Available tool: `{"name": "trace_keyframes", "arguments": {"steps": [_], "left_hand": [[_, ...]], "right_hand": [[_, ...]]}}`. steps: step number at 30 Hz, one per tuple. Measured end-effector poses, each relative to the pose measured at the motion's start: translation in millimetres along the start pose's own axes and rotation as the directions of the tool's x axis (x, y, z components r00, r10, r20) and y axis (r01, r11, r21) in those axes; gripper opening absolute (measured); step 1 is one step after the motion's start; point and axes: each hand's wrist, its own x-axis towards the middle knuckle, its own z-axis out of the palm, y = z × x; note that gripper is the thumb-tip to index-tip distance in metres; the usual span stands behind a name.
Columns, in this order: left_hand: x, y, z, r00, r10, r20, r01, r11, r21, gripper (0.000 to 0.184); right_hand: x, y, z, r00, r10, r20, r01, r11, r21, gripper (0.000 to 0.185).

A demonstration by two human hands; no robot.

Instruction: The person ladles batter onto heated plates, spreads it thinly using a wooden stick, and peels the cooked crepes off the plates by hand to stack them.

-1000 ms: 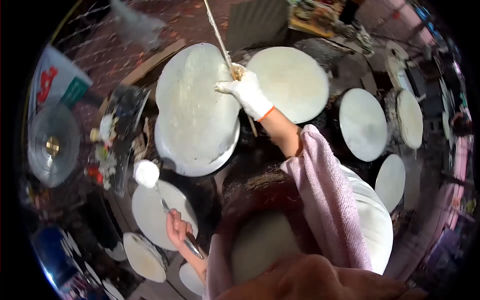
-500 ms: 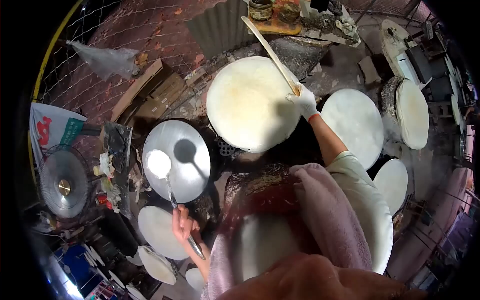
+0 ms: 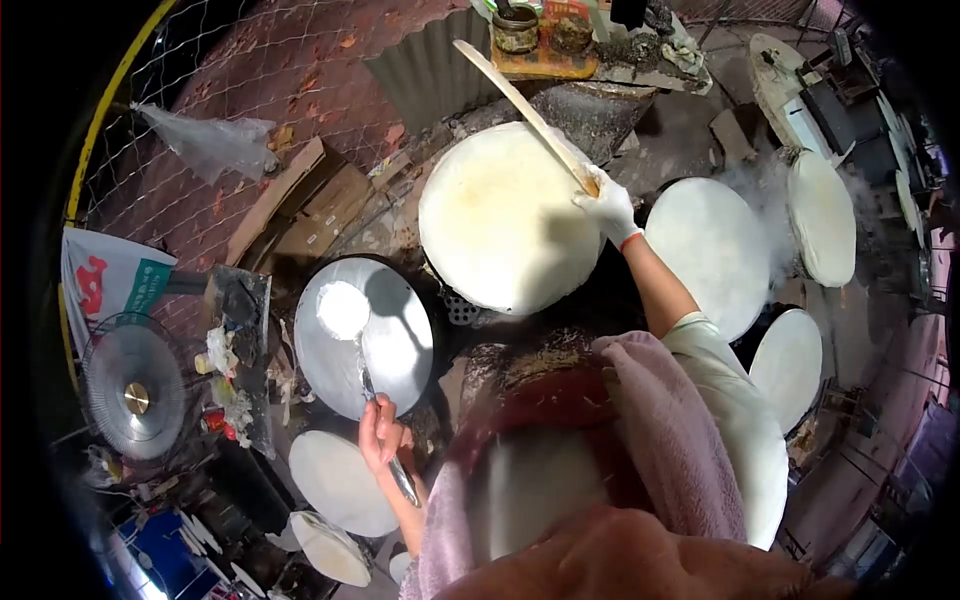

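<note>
My left hand (image 3: 382, 438) is closed around the metal handle of a ladle (image 3: 343, 310), whose round bowl is full of white batter. The ladle is over a round grey metal griddle (image 3: 318, 372) on the left. A bright white patch lies beside it; I cannot tell whether it is batter or glare. My right hand (image 3: 608, 208), in a white glove, grips one end of a long, slightly curved wooden spatula (image 3: 520, 105). The spatula slants across the upper right part of a large pale round flatbread (image 3: 490, 220), its far tip beyond the edge.
More griddles covered with pale rounds stand right (image 3: 708, 260), lower right (image 3: 788, 368) and lower left (image 3: 342, 482). Steam rises near a far-right round (image 3: 822, 220). A fan (image 3: 135, 398) stands left, near a cardboard box (image 3: 315, 210) and wire fence. Jars (image 3: 515, 32) sit on a board at the top.
The ladle has shifted slightly right and up over the griddle, and a bright white patch now shows beside it. My right hand keeps hold of the spatula. The view has tilted slightly.
</note>
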Motion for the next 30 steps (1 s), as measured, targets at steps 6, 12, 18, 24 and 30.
{"name": "trace_keyframes", "arguments": {"steps": [6,12,18,24,30], "left_hand": [[1.6,18.3,-5.9,0.996,0.011,-0.091,-0.001,0.994,0.113,0.026],[7.5,31.6,-4.3,0.956,0.037,-0.292,0.044,0.962,0.268,0.024],[11.5,26.2,-14.9,0.991,-0.020,-0.134,0.057,0.958,0.280,0.021],[12.3,8.4,-16.6,0.993,0.008,-0.121,0.025,0.963,0.269,0.024],[-11.9,-90.3,-0.1,0.999,0.034,0.020,-0.036,0.995,0.089,0.030]], "right_hand": [[-22.0,-104.2,13.0,0.989,-0.132,-0.066,0.138,0.985,0.100,0.053],[-52.2,-194.2,-32.0,0.994,0.091,-0.061,-0.037,0.800,0.599,0.040],[-102.6,-195.0,-195.1,0.968,0.217,-0.127,-0.129,0.860,0.493,0.034],[-114.0,-171.2,-400.0,0.943,0.086,-0.321,-0.166,0.959,-0.231,0.039],[-93.6,-116.4,-548.5,0.891,-0.447,-0.084,0.078,0.333,-0.940,0.038]]}}
